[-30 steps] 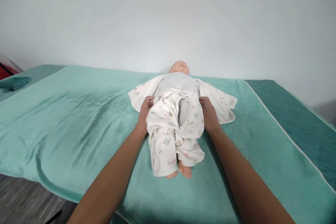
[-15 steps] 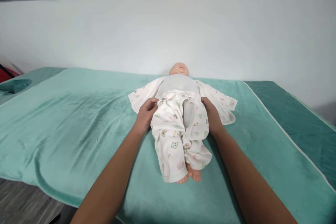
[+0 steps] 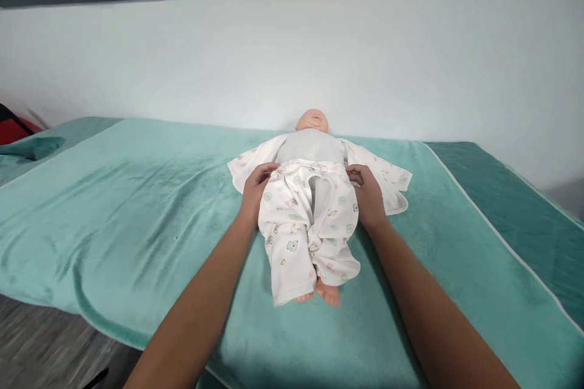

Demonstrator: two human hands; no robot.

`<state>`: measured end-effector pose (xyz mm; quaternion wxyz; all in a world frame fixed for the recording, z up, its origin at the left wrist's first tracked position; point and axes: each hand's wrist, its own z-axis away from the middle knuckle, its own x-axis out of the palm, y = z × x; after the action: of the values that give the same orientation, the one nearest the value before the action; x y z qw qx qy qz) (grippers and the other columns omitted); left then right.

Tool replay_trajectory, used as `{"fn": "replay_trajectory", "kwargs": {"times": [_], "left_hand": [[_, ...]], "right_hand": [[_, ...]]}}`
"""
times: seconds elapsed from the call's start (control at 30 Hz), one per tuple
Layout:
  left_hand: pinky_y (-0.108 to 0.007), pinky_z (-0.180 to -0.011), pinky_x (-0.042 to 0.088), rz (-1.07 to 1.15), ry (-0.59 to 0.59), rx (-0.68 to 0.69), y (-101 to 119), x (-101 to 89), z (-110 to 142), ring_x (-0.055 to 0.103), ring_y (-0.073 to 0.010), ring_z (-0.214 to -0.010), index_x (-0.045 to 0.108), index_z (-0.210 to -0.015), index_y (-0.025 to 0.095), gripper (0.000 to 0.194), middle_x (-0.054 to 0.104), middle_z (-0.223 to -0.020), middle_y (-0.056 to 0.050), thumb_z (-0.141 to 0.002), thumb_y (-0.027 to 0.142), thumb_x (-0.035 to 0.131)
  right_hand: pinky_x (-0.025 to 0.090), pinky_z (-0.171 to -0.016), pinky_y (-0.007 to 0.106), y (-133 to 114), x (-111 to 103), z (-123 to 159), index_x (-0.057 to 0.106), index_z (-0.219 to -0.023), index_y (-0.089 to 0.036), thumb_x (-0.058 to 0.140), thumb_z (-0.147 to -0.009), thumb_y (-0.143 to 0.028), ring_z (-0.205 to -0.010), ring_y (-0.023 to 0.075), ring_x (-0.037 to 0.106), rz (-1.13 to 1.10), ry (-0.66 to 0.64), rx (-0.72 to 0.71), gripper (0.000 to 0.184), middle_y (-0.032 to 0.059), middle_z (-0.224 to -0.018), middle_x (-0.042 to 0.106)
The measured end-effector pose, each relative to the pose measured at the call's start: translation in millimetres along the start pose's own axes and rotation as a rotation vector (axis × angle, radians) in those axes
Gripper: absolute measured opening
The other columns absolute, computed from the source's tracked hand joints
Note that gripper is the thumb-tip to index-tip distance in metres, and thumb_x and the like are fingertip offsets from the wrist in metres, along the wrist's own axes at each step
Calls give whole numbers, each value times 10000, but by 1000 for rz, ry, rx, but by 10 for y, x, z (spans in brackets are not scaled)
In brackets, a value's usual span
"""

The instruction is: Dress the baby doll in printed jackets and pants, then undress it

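Note:
A baby doll [image 3: 312,120] lies on its back, head toward the wall and feet toward me. White baby pants [image 3: 292,213] with a green animal print and an open crotch cover its legs up to the waist. Its bare toes [image 3: 329,293] stick out below the cuffs. My left hand [image 3: 258,191] is closed on the left side of the waistband, and my right hand [image 3: 368,194] on the right side; some fingertips are hidden by the cloth. A matching white jacket [image 3: 387,179] lies spread open beneath the grey torso [image 3: 311,144].
A teal blanket [image 3: 137,213] with wrinkles on its left half covers the bed. Behind it rises a white wall [image 3: 292,61]. A darker teal strip [image 3: 511,206] runs along the right. Something red and black [image 3: 13,127] shows at the far left.
The waistband sits slightly higher and straighter at the doll's waist. The legs and feet have shifted a little left and away from me. Both hands have moved up slightly with the pants.

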<state>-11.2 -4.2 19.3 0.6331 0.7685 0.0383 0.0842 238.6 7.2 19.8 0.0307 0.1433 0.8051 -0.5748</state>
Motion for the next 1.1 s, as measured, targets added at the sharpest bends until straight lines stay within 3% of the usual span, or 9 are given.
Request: {"fn": "replay_trajectory", "kwargs": {"times": [0.13, 0.37, 0.57, 0.7, 0.8, 0.97, 1.1], "left_hand": [[-286, -824, 465, 29, -18, -28, 82, -18, 12, 627, -202, -963, 751, -971, 210, 260, 721, -1033, -34, -747, 270, 633], [-295, -962, 434, -32, -100, 66, 101, 3, -12, 589, -221, -1097, 747, -986, 211, 254, 685, -1104, -41, -794, 347, 653], [-253, -826, 439, -111, -112, 101, 96, 42, -54, 571, -187, -1006, 725, -958, 240, 222, 627, -1020, -25, -754, 327, 730], [-239, -742, 424, -142, -137, 82, 84, 55, -95, 554, -150, -852, 735, -963, 248, 230, 604, -939, -1, -742, 311, 737], [-253, -761, 437, -135, -151, 26, 67, 49, -109, 579, -162, -859, 741, -984, 235, 271, 653, -949, -3, -722, 302, 747], [-281, -822, 446, -131, -167, 3, 74, 24, -70, 603, -191, -938, 751, -995, 211, 270, 701, -1012, -31, -763, 349, 736], [-262, -761, 430, -170, -163, 133, 77, 27, -79, 571, -162, -876, 737, -832, 208, 176, 627, -909, -16, -772, 373, 747]], "right_hand": [[510, -867, 396, -69, -28, 46, 667, -1009, -244, 610, -802, -328, -981, 249, 638, 112, 32, -99, 231, 87, -1080, 693], [502, -864, 387, -63, -19, -50, 709, -947, -228, 626, -813, -429, -938, 246, 646, 12, 10, 30, 256, 60, -958, 726], [480, -702, 317, -11, 42, -181, 669, -849, -216, 586, -796, -449, -791, 209, 597, -43, -65, 165, 253, 28, -821, 686], [468, -682, 305, 8, 82, -234, 597, -780, -227, 561, -789, -401, -770, 199, 558, -28, -78, 216, 178, 16, -791, 636], [478, -751, 319, 20, 94, -214, 570, -853, -239, 542, -833, -425, -823, 206, 560, 11, -92, 131, 189, 20, -861, 628], [462, -892, 346, -3, 88, -171, 605, -987, -246, 534, -878, -391, -1010, 233, 572, 89, -55, -186, 196, 59, -1054, 624], [461, -844, 346, -32, 73, -189, 647, -943, -241, 524, -895, -421, -924, 232, 597, 98, -82, -138, 223, 43, -969, 672]]}}
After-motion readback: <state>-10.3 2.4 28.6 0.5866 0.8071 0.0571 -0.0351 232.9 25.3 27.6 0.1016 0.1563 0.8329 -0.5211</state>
